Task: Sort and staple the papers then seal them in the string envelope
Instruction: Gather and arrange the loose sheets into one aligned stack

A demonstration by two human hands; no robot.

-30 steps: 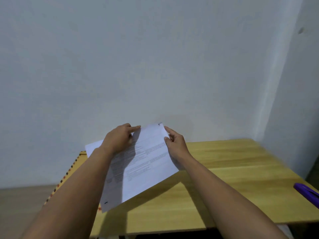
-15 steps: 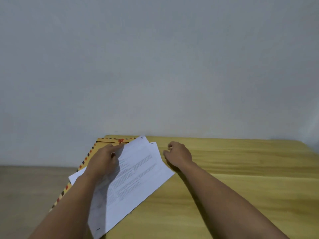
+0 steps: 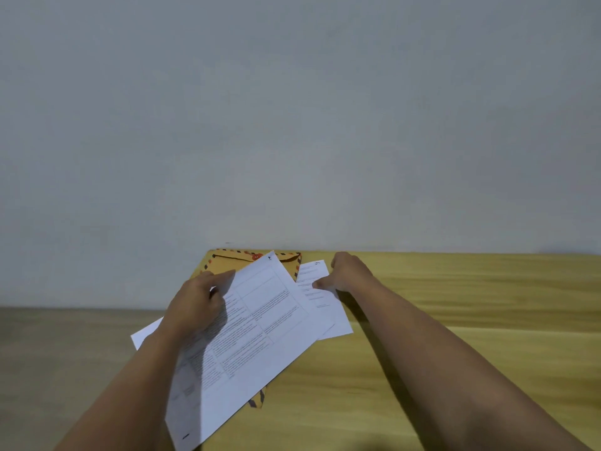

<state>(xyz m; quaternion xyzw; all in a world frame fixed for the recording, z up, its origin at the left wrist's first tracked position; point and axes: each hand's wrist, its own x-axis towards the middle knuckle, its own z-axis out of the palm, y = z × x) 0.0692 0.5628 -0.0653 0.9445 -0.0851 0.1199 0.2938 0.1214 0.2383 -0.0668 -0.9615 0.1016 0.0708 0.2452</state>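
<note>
While the sheets lie loose: handling comes first, near to far.
Top sheet (image 3: 260, 323): nearest, under the left hand (image 3: 198, 304); thin, light and floppy by the look of it, likely to slide on the sheet below, so I would pinch it at a free corner or edge.
Left fingers (image 3: 224, 276): laid flat and nearly straight on the sheet's left part, pressing rather than gripping; nothing is enclosed.
Top sheet's look: white, printed with a ruled table and small text, a dark mark at its near corner, lying skewed.
Second sheet (image 3: 317, 288): just right of the left fingers, partly under the top sheet; white, printed lines, a handwritten mark at its far corner.
Right hand (image 3: 349, 273): loosely curled, thumb tip touching the second sheet's right edge; whether it pinches is unclear.
Third sheet (image 3: 146, 333): a white corner shows beyond the left wrist.
String envelope (image 3: 286, 258): beyond both sets of fingers, beneath the papers on the worktop (image 3: 471, 320); tan, striped border, red button.
Stapler: not visible.
</note>
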